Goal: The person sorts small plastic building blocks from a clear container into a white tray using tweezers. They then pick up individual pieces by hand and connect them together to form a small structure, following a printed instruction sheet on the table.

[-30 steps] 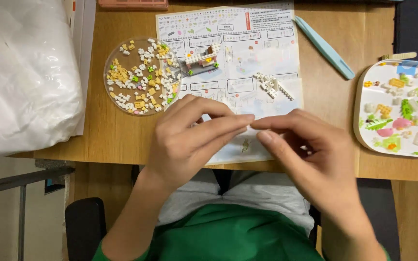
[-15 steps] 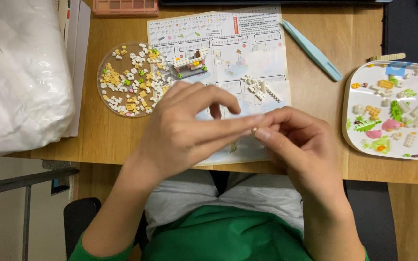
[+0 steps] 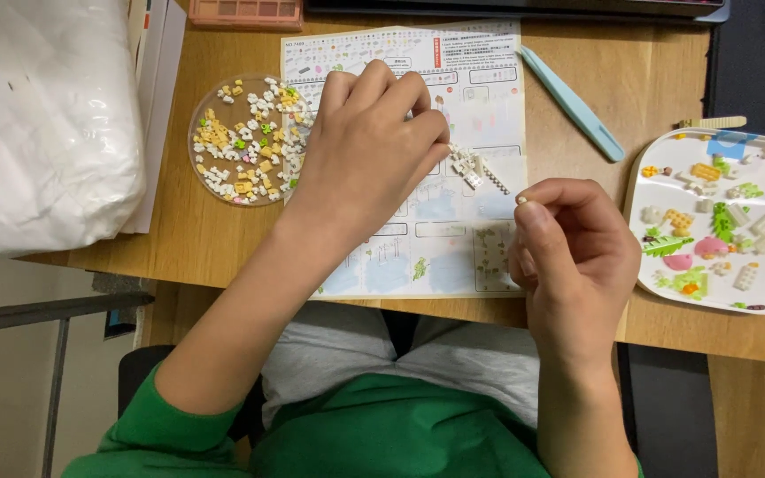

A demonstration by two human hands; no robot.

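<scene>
My left hand rests on the printed instruction sheet, its fingers curled over a small built piece I cannot see, close to a small white brick assembly lying on the sheet. My right hand is raised over the sheet's right edge and pinches a tiny white brick between thumb and forefinger. The two hands are apart.
A round clear dish of several tiny white, yellow and green bricks sits left of the sheet. A white tray with coloured pieces is at the right. A light blue tool, a white plastic bag and a pink box are nearby.
The hands, joined fingertip to fingertip near the table's front edge, have separated. My left hand moved up onto the sheet; my right hand stayed low, holding the tiny brick.
</scene>
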